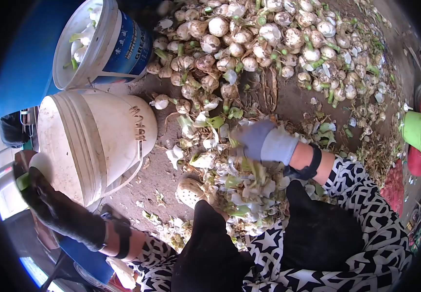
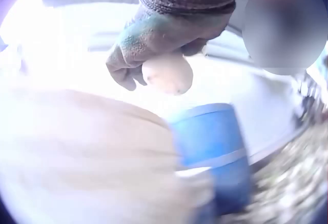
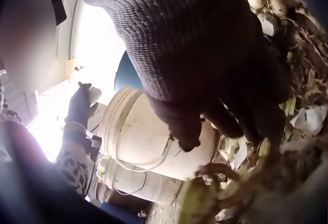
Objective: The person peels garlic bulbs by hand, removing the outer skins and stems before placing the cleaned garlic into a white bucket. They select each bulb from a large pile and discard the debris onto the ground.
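My left hand, in a dark glove, grips a smooth white garlic bulb at the far left, beside the closed white bucket's lid. A short green stem end shows by its fingers. In the left wrist view the bulb protrudes below the curled fingers. My right hand, in a grey glove with a pale cuff, is over the heap of peeled husks. In the right wrist view its fingers hang loosely downward with nothing gripped between them; the hand is blurred in the head view.
A large pile of unpeeled garlic covers the ground ahead. An open blue-labelled bucket holds peeled bulbs at the upper left. The white bucket stands nearer me. A clog shows by the husks, and a green tub at right.
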A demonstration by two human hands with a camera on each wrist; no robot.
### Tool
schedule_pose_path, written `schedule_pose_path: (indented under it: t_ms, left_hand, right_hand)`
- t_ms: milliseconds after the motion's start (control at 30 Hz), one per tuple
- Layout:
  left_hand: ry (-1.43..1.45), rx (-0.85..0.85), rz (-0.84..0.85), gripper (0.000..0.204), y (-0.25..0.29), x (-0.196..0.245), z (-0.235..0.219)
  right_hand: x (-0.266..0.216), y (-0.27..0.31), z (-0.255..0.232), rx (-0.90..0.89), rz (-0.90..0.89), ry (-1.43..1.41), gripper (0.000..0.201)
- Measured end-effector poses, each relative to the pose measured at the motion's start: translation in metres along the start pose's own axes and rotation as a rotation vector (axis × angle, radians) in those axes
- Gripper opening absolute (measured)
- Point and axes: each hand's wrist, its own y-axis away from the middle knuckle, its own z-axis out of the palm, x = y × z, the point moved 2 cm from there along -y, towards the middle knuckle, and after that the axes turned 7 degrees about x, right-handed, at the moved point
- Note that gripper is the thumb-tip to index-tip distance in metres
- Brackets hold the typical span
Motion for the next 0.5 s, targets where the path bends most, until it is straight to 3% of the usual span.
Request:
schedule_pose_path:
  t_ms: [33,67,100,167,233,300,333,367,400,433,500]
  left_hand:
    - [-0.008,0.050,0.171,0.060,-0.013,-0.019,-0.007]
    - [-0.287,0.126,0.259,0.067,-0.016,-0.013,-0.011]
    - [-0.283,0.131,0.255,0.067,-0.009,-0.010,-0.008]
    - [-0.129,-0.057,0.367,0.063,0.033,0.028,0.017]
    - [0.620,-0.375,-0.091,0.063,0.109,0.017,0.056]
    - [0.492,-0.808,0.041,0.063,0.153,-0.007,0.094]
    - [0.640,-0.917,-0.204,0.068,0.178,-0.007,0.109]
    - [0.626,-0.957,-0.121,0.074,0.197,-0.013,0.119]
    - [0.673,-0.971,-0.138,0.076,0.208,-0.008,0.120]
    - [0.754,-1.039,-0.334,0.079,0.220,-0.007,0.122]
    - [0.939,-0.997,-0.370,0.078,0.238,-0.012,0.131]
  right_hand:
    - [0.004,-0.013,-0.007,0.152,0.059,0.004,0.039]
    - [0.005,-0.025,-0.015,0.295,0.074,0.039,0.036]
    - [0.007,-0.041,-0.021,0.298,0.075,0.046,0.036]
    - [0.017,-0.065,-0.023,0.373,0.111,0.252,0.038]
    - [0.041,-0.088,0.005,0.408,0.067,0.362,0.036]
    - [0.056,-0.091,0.009,0.450,0.011,0.473,0.034]
    - [0.064,-0.085,0.005,0.583,0.009,0.162,0.029]
    - [0.070,-0.080,0.004,0.703,0.011,-0.160,0.024]
    - [0.065,-0.071,-0.005,0.670,0.019,-0.398,0.021]
    - [0.054,-0.061,-0.011,0.662,0.017,-0.398,0.021]
    - [0.033,-0.045,-0.008,0.310,0.065,-1.426,0.022]
